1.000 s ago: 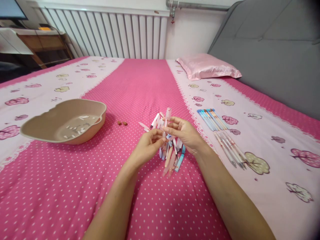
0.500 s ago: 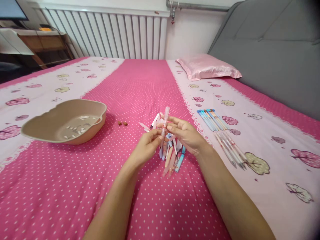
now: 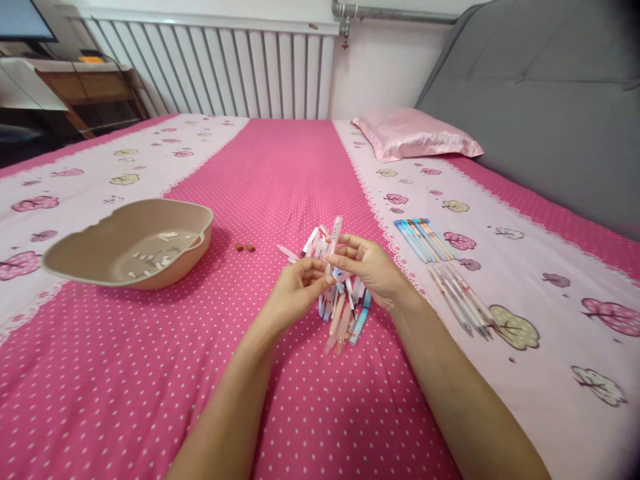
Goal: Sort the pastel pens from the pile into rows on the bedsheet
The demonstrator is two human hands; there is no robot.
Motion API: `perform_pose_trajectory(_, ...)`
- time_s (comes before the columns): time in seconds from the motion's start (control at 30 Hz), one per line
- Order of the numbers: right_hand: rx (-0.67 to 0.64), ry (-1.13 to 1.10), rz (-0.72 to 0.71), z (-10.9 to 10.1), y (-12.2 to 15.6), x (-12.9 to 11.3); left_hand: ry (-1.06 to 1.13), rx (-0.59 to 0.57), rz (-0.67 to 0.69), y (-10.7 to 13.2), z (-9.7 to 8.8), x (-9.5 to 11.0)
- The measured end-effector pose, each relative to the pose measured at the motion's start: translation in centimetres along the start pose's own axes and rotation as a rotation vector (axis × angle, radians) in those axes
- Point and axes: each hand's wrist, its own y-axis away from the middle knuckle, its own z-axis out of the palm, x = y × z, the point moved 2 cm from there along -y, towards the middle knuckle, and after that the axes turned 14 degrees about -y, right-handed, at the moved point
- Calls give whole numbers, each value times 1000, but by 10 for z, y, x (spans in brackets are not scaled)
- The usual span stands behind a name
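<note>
Between my two hands a pale pink pen (image 3: pixel 337 230) stands nearly upright above a loose pile of pens (image 3: pixel 344 320). My right hand (image 3: pixel 367 267) grips its middle between thumb and fingers. At its lower end my left hand (image 3: pixel 300 287) is closed, thumb against fingertips. Fingers hide part of the pen. The pile holds pink, white, peach and blue pens, lying in different directions under and around my hands. Off to the right lies a row of blue and orange pens (image 3: pixel 425 240), and nearer to me a row of whitish pens (image 3: pixel 463 300).
A beige basin (image 3: pixel 120 227) with small white pieces inside stands at the left. Two small brown pieces (image 3: pixel 245 247) lie beside it on the pink dotted bedsheet (image 3: pixel 225 400). A pink pillow (image 3: pixel 415 133) rests at the back, against a grey headboard (image 3: pixel 540 100).
The pen has turned a little in my fingers and its top leans slightly further right. My right fingers have shifted on it. Basin and pen rows stay put.
</note>
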Motion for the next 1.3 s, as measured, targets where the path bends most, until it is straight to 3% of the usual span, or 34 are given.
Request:
perform_pose_trajectory(0.13, -5, 9, -1, 2, 1, -1, 4, 23, -10, 0, 0, 0)
perform_pose_trajectory(0.4, -125, -83, 62, 4, 4, -4, 58, -72, 47, 3, 0, 5)
perform_pose_trajectory(1.07, 45, -21, 29, 2, 1, -3, 48, -68, 46, 0, -1, 1)
perform_pose_trajectory(1.3, 84, -54, 38, 1, 2, -1, 118, -12, -43, -1, 0, -1)
